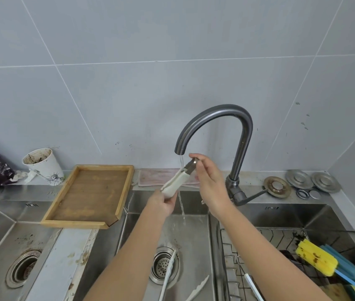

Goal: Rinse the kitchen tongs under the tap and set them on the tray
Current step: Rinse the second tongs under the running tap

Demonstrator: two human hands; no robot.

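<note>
Left hand [161,204] grips the lower, white end of a pair of kitchen tongs [177,181], fingers curled round it. Right hand [209,181] pinches the upper, grey metal end between thumb and fingertips, just beside the spout of the tap [222,114]. The tongs are held in the air over the middle sink basin [194,240], directly under the spout. Their long axis runs diagonally, from lower left at the left hand to upper right at the right hand, metal end uppermost; the two white arms lie close together. A thin stream of water [182,210] falls from the spout, meets the tongs and continues into the basin. Which end is the hinge cannot be made out, the left palm covering the lower tip.

A second pair of white tongs [170,272] lies over the drain strainer [163,265], cut off by the bottom edge. The wooden tray [89,194] rests to the left, bridging counter and basin edge. A stained paper cup [43,164] stands behind it. At right, a wire rack [259,246] holds a yellow sponge brush [315,257], partly cropped.
</note>
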